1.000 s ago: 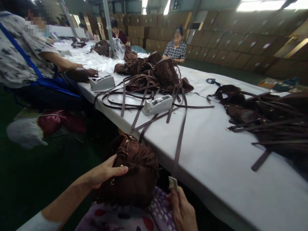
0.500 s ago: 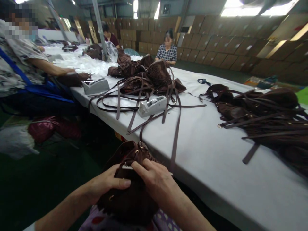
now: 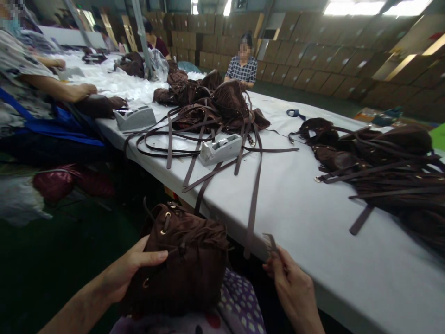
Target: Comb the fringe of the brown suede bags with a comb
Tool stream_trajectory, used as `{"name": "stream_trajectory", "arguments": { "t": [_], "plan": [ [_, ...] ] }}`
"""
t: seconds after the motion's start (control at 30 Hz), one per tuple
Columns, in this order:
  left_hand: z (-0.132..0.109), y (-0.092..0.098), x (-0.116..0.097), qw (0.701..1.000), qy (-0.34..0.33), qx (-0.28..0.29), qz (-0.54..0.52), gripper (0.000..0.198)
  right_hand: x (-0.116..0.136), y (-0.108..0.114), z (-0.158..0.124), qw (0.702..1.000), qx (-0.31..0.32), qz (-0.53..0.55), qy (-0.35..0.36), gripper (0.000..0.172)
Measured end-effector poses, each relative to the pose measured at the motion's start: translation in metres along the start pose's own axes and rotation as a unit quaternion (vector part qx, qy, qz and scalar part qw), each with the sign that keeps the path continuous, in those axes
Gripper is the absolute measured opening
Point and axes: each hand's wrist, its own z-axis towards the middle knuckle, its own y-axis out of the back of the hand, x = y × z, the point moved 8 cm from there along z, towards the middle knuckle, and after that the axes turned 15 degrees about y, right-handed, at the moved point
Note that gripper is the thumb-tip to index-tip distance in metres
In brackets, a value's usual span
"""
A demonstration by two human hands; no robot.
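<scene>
A dark brown fringed bag (image 3: 189, 260) with gold eyelets rests on my lap. My left hand (image 3: 134, 264) grips its left side, the thumb lying over the front and the other fingers hidden behind. Apart from the bag, to its right, my right hand (image 3: 292, 283) pinches a small two-pronged object (image 3: 271, 243) beside the table edge. That object is brownish with a paler edge, too small and blurred to name. A brown strap (image 3: 255, 199) hangs over the table edge between the bag and my right hand.
The white-covered table (image 3: 306, 208) runs along my front. On it lie a heap of brown bags (image 3: 215, 102), two grey tape dispensers (image 3: 222, 149) and more bags (image 3: 378, 157) at right. A co-worker (image 3: 38, 79) sits left; another person (image 3: 242, 65) is across. Cartons (image 3: 320, 60) line the back.
My right hand has left the bag's top and moved right with the small pronged object. My left hand still holds the bag, now turned with its fringed side more visible.
</scene>
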Motion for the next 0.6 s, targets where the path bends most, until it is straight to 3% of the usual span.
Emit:
{"name": "stream_trajectory", "arguments": {
  "t": [0.07, 0.23, 0.37, 0.47, 0.6],
  "plan": [
    [0.002, -0.01, 0.002, 1.0, 0.013, 0.019, 0.005, 0.062, 0.018, -0.009, -0.002, 0.998, 0.022, 0.06, 0.007, 0.04],
    [0.002, -0.037, 0.005, 0.997, 0.024, 0.051, 0.05, 0.056, 0.127, -0.01, 0.025, 0.971, 0.011, 0.087, 0.223, 0.038],
    [-0.005, -0.054, 0.005, 0.989, -0.007, 0.098, 0.109, 0.054, 0.183, -0.021, 0.03, 0.932, 0.097, 0.012, 0.349, 0.03],
    [-0.008, -0.05, 0.004, 0.992, -0.03, 0.057, 0.106, 0.053, 0.193, -0.04, 0.02, 0.908, 0.137, -0.065, 0.39, 0.023],
    [-0.007, -0.031, 0.013, 1.0, -0.019, -0.017, 0.015, 0.051, 0.158, -0.062, 0.013, 0.918, 0.145, -0.166, 0.328, 0.032]
  ]
}}
